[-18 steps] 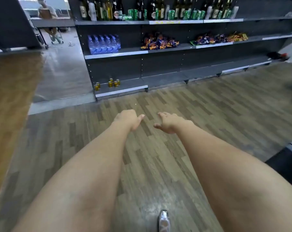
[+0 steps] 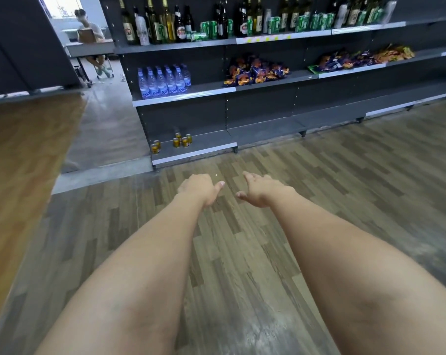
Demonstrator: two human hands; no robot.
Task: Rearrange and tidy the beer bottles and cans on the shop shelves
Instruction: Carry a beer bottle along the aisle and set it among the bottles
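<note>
Beer bottles (image 2: 165, 24) and green cans (image 2: 274, 24) crowd the top shelf (image 2: 176, 45) of a dark shop rack ahead. One green can (image 2: 197, 36) lies on its side among them. Several small gold cans (image 2: 182, 141) stand on the bottom shelf (image 2: 193, 156). My left hand (image 2: 200, 188) and my right hand (image 2: 261, 190) stretch out side by side over the wooden floor, well short of the rack. Both hold nothing, with fingers loosely curled.
Water bottles (image 2: 163, 82) and snack bags (image 2: 255, 71) fill the middle shelf; more snack bags (image 2: 362, 57) lie further right. A person (image 2: 88, 32) sits at a table at the back left. A dark shelf unit (image 2: 24, 47) stands on the left.
The view has come closer to the rack, which now looks larger. Both hands stay outstretched and hold nothing.
</note>
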